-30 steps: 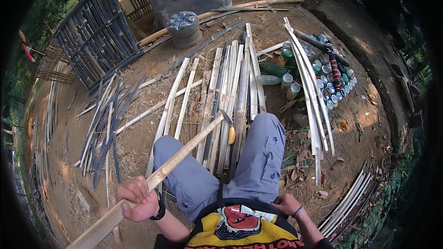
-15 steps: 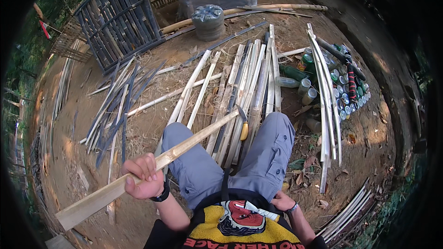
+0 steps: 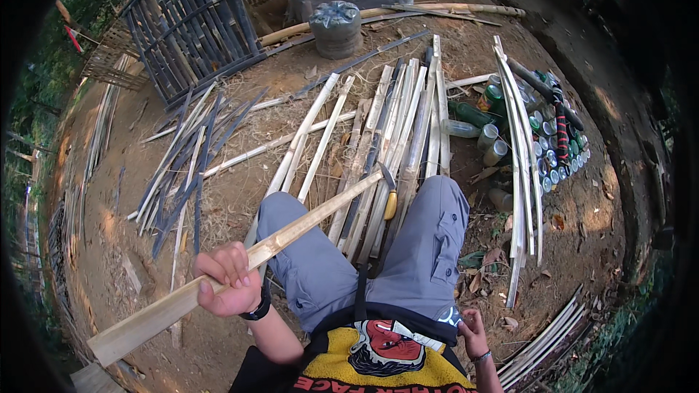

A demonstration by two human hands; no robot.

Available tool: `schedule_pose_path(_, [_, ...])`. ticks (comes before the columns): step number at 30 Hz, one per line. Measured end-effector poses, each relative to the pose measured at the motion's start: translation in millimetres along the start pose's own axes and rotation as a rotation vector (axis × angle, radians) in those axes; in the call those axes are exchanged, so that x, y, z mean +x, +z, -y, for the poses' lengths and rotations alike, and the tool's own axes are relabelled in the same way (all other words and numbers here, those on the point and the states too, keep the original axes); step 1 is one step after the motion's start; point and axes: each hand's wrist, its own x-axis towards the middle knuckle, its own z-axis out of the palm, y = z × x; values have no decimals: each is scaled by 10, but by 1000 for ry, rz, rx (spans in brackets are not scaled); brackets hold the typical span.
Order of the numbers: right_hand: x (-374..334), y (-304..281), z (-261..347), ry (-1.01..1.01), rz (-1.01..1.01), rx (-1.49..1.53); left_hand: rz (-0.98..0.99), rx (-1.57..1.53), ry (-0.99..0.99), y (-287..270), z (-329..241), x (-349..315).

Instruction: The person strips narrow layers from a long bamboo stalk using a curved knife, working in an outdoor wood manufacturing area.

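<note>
My left hand [image 3: 228, 280] is wrapped round a long pale bamboo slat [image 3: 306, 227]. The slat slants across my left thigh, its wide end at the lower left and its narrow end between my knees. By that narrow end is a curved-bladed knife with a yellow handle [image 3: 391, 205], above the loose bamboo strips; whether it touches the slat I cannot tell. Beside my right hip, my right hand [image 3: 473, 333] has its fingers curled at a small shiny bluish-white item [image 3: 451, 316]. The item's kind is unclear, and part of it is hidden.
Many bamboo strips [image 3: 397, 124] lie on the ground ahead, with a dark and pale pile [image 3: 182, 164] at left. More strips [image 3: 518, 160] rest at right near glass bottles and jars [image 3: 495, 151]. Farther off are a bamboo panel [image 3: 196, 29] and a plastic-topped round container [image 3: 336, 33].
My right hand has moved outward from my hip, and the shiny bluish-white item now shows beside it. My left hand and the bamboo slat have hardly moved. The view has shifted slightly.
</note>
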Motion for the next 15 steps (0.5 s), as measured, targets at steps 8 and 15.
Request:
schedule_pose_path(8, [23, 341, 682, -115, 206, -668, 2, 21, 11, 23, -14, -34])
schedule_pose_path(15, [-64, -665, 883, 282, 628, 50, 29, 34, 41, 35, -44, -78])
